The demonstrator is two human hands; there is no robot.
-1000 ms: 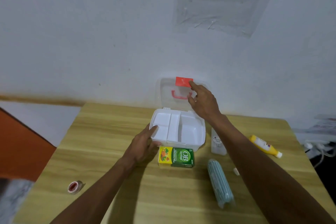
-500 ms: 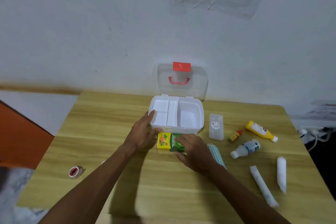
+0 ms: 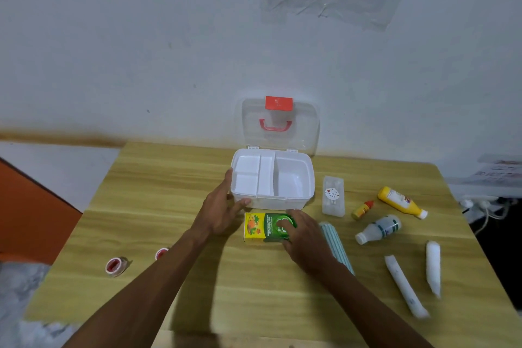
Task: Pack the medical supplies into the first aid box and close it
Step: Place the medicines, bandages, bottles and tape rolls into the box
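First aid box (image 3: pixel 291 178) open, compartments bare white.
Carton (image 3: pixel 257 228) lies flat before it, long axis left-right, gripped by right hand (image 3: pixel 308 237); left hand (image 3: pixel 217 212), fingers straight, braces box.

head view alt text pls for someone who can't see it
A person's right hand grips a green and yellow carton on a wooden table, while the left hand touches the front left corner of an open, empty white first aid box. Bottles, tubes and tape rolls lie around it.
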